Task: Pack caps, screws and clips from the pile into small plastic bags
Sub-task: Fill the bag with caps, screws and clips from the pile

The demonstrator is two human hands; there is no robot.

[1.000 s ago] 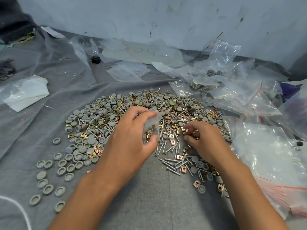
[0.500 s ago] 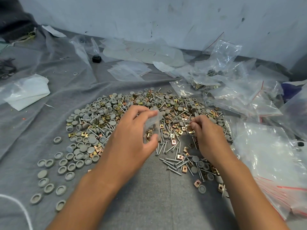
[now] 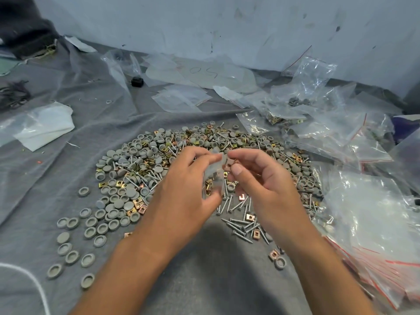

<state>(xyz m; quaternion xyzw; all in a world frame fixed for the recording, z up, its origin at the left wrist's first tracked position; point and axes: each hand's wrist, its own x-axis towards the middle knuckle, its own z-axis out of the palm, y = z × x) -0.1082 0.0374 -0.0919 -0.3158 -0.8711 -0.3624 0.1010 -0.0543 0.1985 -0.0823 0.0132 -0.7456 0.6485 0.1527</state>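
Small plastic bag (image 3: 213,176) pinched in my left hand (image 3: 181,192) over the pile (image 3: 145,169) mid-cloth. My right hand (image 3: 261,178) pinches a copper clip (image 3: 228,164) at the bag's mouth, fingers curled.

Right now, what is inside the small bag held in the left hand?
The left hand holds a small clear bag with its mouth up. The right hand pinches a copper clip at that mouth. The plastic is cloudy and fingers cover part, so its contents cannot be made out.
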